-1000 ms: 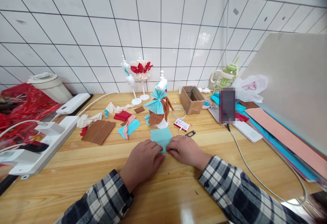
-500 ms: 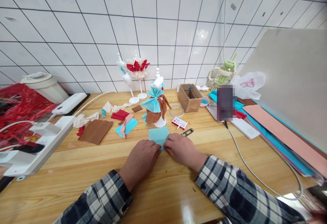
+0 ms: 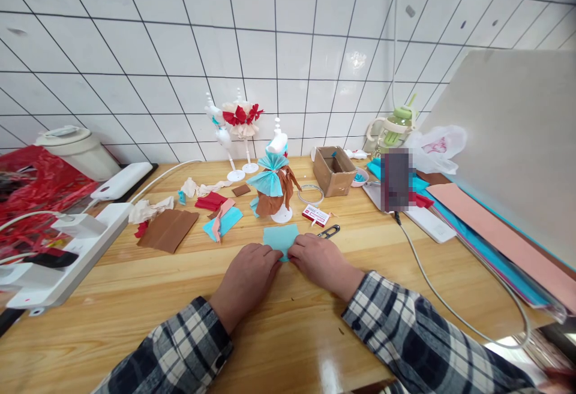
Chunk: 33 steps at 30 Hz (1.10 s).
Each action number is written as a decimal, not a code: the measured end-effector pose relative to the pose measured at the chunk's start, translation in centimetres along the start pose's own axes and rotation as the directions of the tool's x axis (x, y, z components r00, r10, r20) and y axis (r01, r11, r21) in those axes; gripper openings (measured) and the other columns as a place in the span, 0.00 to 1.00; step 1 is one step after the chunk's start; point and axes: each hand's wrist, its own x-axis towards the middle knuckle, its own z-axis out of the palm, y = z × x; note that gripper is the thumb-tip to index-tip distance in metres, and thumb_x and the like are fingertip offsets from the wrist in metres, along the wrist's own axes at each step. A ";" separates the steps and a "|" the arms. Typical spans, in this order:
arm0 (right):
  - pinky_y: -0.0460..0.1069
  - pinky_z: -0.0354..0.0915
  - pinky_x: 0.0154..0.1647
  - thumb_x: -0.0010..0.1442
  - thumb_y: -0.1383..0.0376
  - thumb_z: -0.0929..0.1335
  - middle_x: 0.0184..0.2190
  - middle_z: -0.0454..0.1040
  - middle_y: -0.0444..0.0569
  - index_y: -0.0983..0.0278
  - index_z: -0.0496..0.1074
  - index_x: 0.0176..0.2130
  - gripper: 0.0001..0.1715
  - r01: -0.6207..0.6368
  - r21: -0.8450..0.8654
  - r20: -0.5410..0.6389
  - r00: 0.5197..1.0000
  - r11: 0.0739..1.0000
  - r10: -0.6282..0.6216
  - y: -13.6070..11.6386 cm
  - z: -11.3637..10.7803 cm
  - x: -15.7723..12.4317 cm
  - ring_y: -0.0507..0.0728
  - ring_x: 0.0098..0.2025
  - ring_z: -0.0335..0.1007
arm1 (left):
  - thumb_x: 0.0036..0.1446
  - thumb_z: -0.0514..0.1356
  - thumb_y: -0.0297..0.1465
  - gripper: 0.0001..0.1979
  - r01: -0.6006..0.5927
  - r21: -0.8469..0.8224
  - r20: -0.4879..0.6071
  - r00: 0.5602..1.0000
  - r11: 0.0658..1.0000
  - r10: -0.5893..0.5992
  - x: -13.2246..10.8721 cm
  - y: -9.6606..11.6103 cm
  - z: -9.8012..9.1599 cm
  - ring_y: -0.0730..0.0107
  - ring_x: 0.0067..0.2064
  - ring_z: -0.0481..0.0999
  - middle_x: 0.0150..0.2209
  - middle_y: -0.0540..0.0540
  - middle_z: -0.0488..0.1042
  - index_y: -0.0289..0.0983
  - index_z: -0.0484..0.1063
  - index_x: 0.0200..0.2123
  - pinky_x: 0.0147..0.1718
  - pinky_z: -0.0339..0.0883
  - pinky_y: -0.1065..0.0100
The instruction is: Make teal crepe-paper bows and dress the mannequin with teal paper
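Observation:
A small light-blue sheet of crepe paper [image 3: 279, 237] lies on the wooden table in front of me. My left hand [image 3: 254, 268] grips its near left edge with closed fingers. At the near right edge, the fingers of my right hand [image 3: 317, 257] are closed on the same sheet, the two hands almost meeting. Just beyond stands a small white mannequin [image 3: 279, 214] dressed in a blue paper bow [image 3: 270, 175] and brown crepe paper [image 3: 272, 201]. Black-handled snips [image 3: 329, 231] lie just past my right hand, near a small red-and-white box [image 3: 315, 214].
Paper scraps, among them a brown sheet [image 3: 168, 231], lie to the left by a power strip [image 3: 74, 262]. Two more mannequins [image 3: 245, 142] stand at the back. A cardboard box [image 3: 333, 172], a phone [image 3: 396, 179] with a cable and stacked coloured paper [image 3: 499, 226] are to the right.
The near edge of the blue sheet has drawn slightly away from me, so less of it shows between my hands. Both hands keep nearly the same place.

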 end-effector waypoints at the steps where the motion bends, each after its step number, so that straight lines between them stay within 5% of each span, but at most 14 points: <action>1: 0.47 0.61 0.37 0.65 0.64 0.62 0.34 0.73 0.48 0.61 0.73 0.36 0.11 -0.008 -0.001 0.011 1.000 1.000 0.008 0.0 0.0 0.0 0.55 0.39 0.69 | 0.64 0.51 0.31 0.13 0.002 -0.004 0.001 1.000 1.000 -0.002 0.0 0.0 0.1 0.60 0.39 0.74 0.34 0.43 0.76 0.37 0.75 0.38 0.42 0.66 0.58; 26: 0.47 0.61 0.35 0.66 0.64 0.62 0.33 0.73 0.46 0.59 0.72 0.37 0.10 -0.024 -0.018 0.033 0.999 1.000 0.024 0.2 0.0 0.0 0.55 0.37 0.71 | 0.63 0.52 0.31 0.13 -0.013 0.016 -0.053 0.999 1.000 0.014 0.1 0.2 -0.1 0.61 0.41 0.73 0.35 0.43 0.75 0.36 0.76 0.34 0.43 0.66 0.59; 33: 0.47 0.61 0.34 0.66 0.63 0.61 0.33 0.73 0.45 0.59 0.73 0.37 0.12 -0.017 -0.002 0.020 1.000 1.000 0.017 0.3 0.4 0.1 0.55 0.36 0.70 | 0.64 0.50 0.31 0.13 0.006 0.004 -0.029 1.000 1.000 -0.006 -0.1 -0.2 0.5 0.61 0.39 0.74 0.35 0.44 0.77 0.37 0.75 0.40 0.41 0.67 0.59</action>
